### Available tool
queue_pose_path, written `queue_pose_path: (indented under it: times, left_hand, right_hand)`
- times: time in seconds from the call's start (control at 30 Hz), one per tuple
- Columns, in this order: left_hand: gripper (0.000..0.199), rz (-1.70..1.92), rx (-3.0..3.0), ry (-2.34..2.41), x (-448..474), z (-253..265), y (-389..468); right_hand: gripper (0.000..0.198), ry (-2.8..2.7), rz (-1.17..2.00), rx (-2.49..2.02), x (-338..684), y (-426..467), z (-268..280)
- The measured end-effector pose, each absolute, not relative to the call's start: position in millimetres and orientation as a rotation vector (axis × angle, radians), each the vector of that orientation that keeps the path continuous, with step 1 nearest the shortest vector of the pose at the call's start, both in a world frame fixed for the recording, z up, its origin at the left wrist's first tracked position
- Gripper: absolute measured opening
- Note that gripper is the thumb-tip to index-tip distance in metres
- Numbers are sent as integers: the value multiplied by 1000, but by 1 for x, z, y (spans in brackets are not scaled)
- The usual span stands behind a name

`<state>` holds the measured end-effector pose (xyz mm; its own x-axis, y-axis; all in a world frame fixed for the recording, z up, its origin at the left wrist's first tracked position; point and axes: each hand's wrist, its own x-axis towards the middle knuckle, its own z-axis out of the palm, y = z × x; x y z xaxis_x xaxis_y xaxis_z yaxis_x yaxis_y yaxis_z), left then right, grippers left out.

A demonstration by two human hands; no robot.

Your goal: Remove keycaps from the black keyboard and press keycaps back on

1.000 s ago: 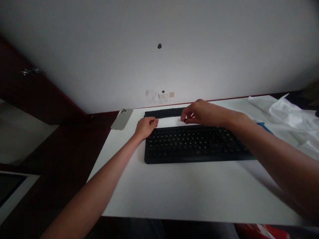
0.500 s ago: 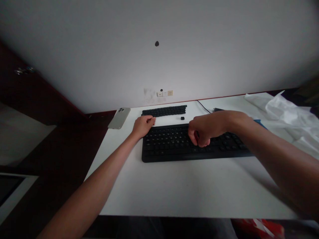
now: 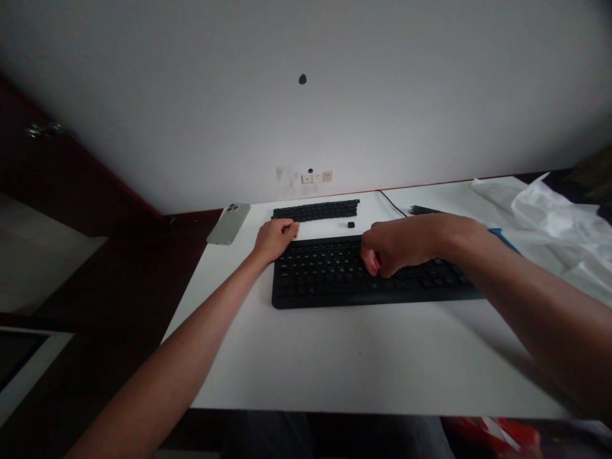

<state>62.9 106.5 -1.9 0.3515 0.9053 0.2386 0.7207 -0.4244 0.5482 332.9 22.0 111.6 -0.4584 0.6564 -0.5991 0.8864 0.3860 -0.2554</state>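
Observation:
A black keyboard (image 3: 329, 298) lies on the white table, with pale spots showing among the middle rows where keycaps seem to be off. My left hand (image 3: 276, 238) is closed at the keyboard's far left corner, fingers curled against its edge. Over the keyboard's middle, my right hand (image 3: 389, 247) is closed with its fingertips pinched down at the keys; whatever they hold is hidden. Behind the keyboard are rows of black keycaps (image 3: 315, 210) set close together. One loose keycap (image 3: 350, 225) sits apart, between those rows and my right hand.
A phone (image 3: 229, 224) lies face down at the table's left edge. Crumpled white plastic (image 3: 549, 210) covers the right side, near a blue object (image 3: 504, 239). A dark cable (image 3: 392, 203) runs toward the wall, which has sockets (image 3: 317, 178). Another dark item (image 3: 421, 210) lies behind my right wrist.
My right hand's fingers have drawn in slightly over the same keys. The left hand stays at the keyboard's corner, and the view has shifted a little.

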Motion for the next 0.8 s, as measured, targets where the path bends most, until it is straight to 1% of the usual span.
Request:
queue_pose_path:
  times: [0.27, 0.53, 0.8]
  left_hand:
    - [45, 737, 2280, 1418, 62, -4, 108]
    - [45, 745, 2270, 1411, 63, -4, 107]
    - [45, 737, 2266, 1425, 63, -3, 107]
  right_hand:
    - [30, 2280, -763, 1292, 327, 21, 109]
    - [32, 2260, -682, 1326, 320, 17, 108]
    - [29, 2232, -742, 1363, 321, 23, 105]
